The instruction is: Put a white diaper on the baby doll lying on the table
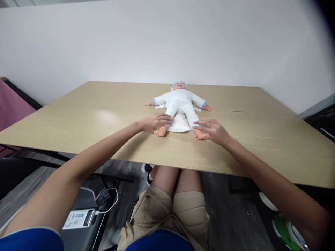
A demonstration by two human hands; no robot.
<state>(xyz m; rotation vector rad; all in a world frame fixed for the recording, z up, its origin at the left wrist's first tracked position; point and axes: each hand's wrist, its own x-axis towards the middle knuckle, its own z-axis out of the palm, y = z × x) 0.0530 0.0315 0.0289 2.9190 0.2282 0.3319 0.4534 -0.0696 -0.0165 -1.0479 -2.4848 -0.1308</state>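
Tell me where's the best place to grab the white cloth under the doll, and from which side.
Probably the near edge of the white cloth, between the feet of the doll, coming from the near table edge. The doll lies on its back, pinning the rest, and only that edge shows free. The left hand and right hand already rest flat by the feet on the table.

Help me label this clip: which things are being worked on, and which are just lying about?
In hand:
- baby doll in a white romper
- white cloth under its legs
- left hand by one doll foot
- right hand by the other

Lying about:
- power bank with cable, on the chair
- wooden table
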